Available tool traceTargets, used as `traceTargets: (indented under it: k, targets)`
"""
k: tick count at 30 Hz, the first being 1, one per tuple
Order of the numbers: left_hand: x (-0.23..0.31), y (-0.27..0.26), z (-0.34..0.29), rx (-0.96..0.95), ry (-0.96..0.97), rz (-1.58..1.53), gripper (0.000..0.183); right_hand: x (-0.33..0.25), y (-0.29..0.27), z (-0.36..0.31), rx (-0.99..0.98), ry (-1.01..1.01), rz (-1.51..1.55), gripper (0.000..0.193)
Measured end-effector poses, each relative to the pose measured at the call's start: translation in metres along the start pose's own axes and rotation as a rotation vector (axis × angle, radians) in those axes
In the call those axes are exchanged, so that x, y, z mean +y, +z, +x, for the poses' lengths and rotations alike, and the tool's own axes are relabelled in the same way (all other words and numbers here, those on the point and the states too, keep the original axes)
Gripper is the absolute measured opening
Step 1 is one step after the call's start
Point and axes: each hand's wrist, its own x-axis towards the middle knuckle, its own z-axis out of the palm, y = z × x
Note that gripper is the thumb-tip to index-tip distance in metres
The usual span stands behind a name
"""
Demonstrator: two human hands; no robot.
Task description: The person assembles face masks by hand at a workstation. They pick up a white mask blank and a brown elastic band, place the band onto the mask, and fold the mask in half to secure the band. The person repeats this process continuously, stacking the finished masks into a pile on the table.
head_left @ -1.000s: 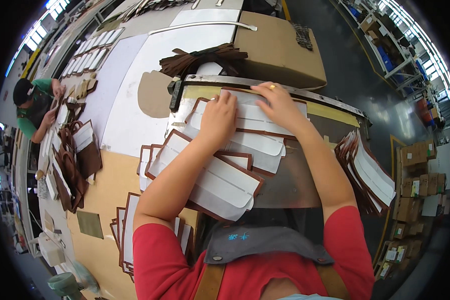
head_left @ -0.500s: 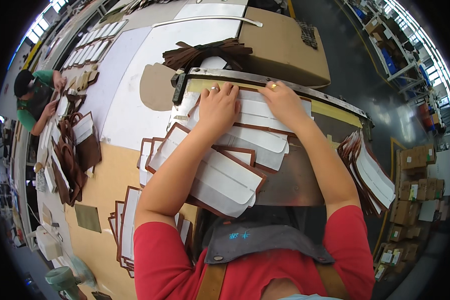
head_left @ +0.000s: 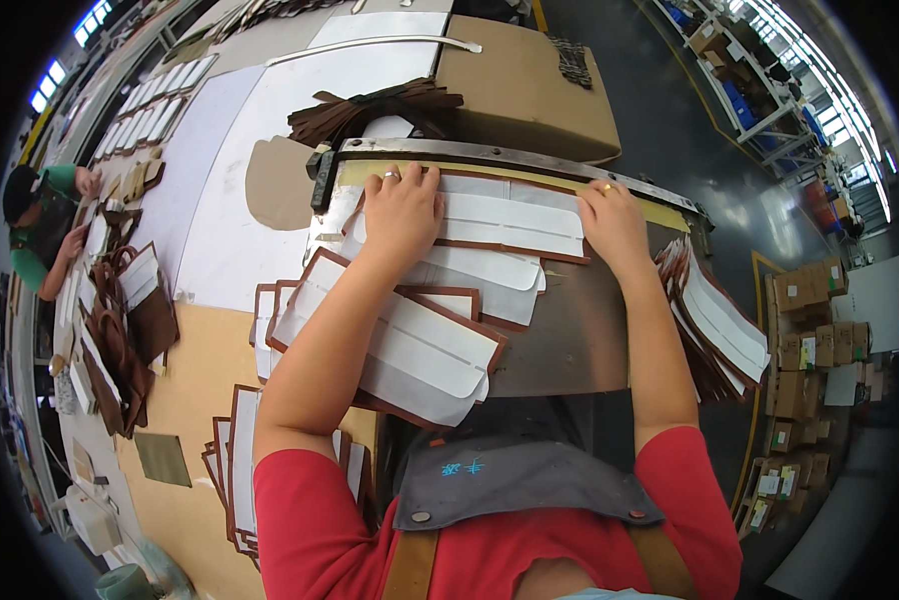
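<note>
A long white panel with brown edging [head_left: 515,222] lies along the yellow strip below a metal bar [head_left: 500,153]. My left hand [head_left: 403,215] rests over its left part, fingers stretched toward the bar and lying flat. At the panel's right end, my right hand [head_left: 615,225] has its thumb and fingers closed at the upper corner; the exact grip is partly hidden. Under and nearer than this panel are more such panels, among them a white panel [head_left: 485,275] and a tilted panel [head_left: 400,345] beneath my left forearm.
A fanned stack of panels [head_left: 720,320] hangs over the right edge. Another stack [head_left: 242,470] lies at lower left. Beyond the bar are brown strips [head_left: 370,112] and a cardboard box [head_left: 530,85]. A co-worker [head_left: 45,225] handles pieces at far left.
My right hand has slid rightward along the panel's far edge to its right end. My left hand stays on the left part. The whole view has shifted slightly.
</note>
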Motion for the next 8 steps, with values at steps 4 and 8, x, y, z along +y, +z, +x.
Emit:
traceTargets:
  k: [4,8]
  targets:
    - [-0.002,0.0,0.0,-0.008,0.004,-0.052,0.035,-0.037,0.016,0.024,0.009,-0.022,0.351,0.023]
    - [-0.003,0.001,-0.003,0.007,-0.003,-0.04,0.036,-0.052,0.021,0.03,-0.203,-0.065,0.305,0.027]
